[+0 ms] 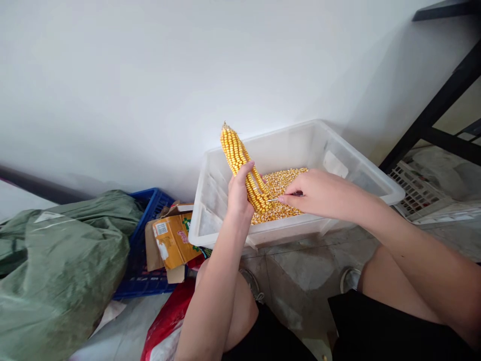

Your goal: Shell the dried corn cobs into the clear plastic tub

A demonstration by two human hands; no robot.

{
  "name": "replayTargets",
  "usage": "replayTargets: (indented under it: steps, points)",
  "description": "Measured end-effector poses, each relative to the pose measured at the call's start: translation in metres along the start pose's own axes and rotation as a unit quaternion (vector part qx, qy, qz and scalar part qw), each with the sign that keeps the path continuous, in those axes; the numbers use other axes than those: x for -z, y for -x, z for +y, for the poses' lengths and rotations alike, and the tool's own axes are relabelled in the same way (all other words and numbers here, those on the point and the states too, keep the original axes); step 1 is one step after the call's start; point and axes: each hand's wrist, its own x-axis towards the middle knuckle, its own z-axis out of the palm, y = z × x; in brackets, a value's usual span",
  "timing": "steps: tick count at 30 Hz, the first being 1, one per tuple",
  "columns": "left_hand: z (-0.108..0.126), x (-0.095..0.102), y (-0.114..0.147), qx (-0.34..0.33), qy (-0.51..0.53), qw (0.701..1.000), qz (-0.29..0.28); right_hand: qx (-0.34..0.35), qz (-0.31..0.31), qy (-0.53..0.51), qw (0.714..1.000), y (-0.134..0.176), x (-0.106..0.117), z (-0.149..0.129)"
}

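Observation:
My left hand (240, 193) is wrapped round a yellow corn cob (236, 153), holding it tilted over a translucent plastic bin (361, 173). Its dry tip points up and away. A long gap between kernel rows runs down the cob's right side. My right hand (298, 193) is closed on a screwdriver-like tool with a thin metal shaft (273, 200); most of its dark handle is hidden in the fingers. The tool's tip touches the cob near its lower end. Loose corn kernels (283, 180) cover the floor of the bin below both hands.
A white wall (150, 75) rises behind the bin. To the left are a blue crate (150, 286), a torn yellow carton (175, 243) and a green cloth-like bundle (71, 255). A black metal frame (432, 105) and a white basket (417, 190) stand at right.

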Motion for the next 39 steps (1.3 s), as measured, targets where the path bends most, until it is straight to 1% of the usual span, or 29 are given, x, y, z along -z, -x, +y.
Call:
replayTargets:
  steps: [10, 25, 30, 33, 39]
  points:
    - [0.0, 0.0, 0.0, 0.009, 0.007, 1.0, 0.001, -0.008, 0.005, 0.005, 1.0, 0.0, 0.0, 0.0]
    - [0.001, -0.002, 0.001, 0.026, 0.001, 1.0, 0.002, -0.004, -0.01, -0.012, 1.0, 0.001, 0.003, 0.002]
    - [0.001, -0.001, 0.001, 0.023, -0.007, 1.0, 0.003, -0.002, 0.004, 0.009, 1.0, 0.0, 0.0, -0.002]
    - [0.0, 0.0, 0.001, 0.02, -0.012, 1.0, -0.008, -0.004, 0.012, 0.03, 0.999, 0.001, -0.003, -0.008]
    - [-0.003, 0.004, 0.001, 0.005, -0.025, 0.999, -0.026, -0.001, 0.039, 0.117, 0.992, 0.004, -0.006, -0.024]
